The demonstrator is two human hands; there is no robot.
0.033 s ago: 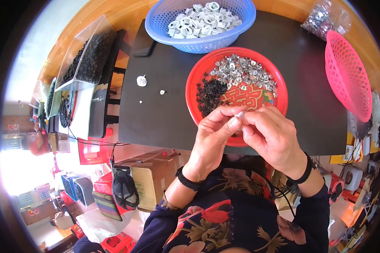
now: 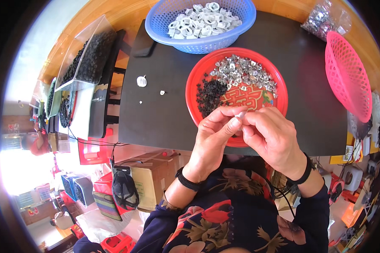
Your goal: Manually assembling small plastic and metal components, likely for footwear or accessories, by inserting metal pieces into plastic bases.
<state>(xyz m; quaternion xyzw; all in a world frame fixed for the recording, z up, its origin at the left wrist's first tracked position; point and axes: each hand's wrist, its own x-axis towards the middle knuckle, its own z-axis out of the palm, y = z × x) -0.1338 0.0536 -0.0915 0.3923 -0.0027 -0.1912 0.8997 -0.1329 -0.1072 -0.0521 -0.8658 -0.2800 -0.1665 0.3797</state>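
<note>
Over the near edge of a red tray (image 2: 191, 110), my left hand (image 2: 215, 130) pinches a small white plastic part (image 2: 240, 114) between thumb and fingers. My right hand (image 2: 272, 135) meets it from the other side, its fingertips pressed together against or beside the part. Whatever those right fingers hold is too small to make out. In the tray, a heap of small black pieces (image 2: 210, 95) lies on the left, and many shiny silver metal pieces (image 2: 245, 69) spread along the back and right. Both hands cover the tray's front.
A blue basket (image 2: 202, 44) of white plastic rings (image 2: 202, 21) stands behind the tray. On the dark table's left lie a white ring part (image 2: 142, 81), a tiny piece (image 2: 162, 92) and a phone-like black slab (image 2: 144, 47). A pink basket (image 2: 346, 76) and a bag of metal pieces (image 2: 323, 20) sit right.
</note>
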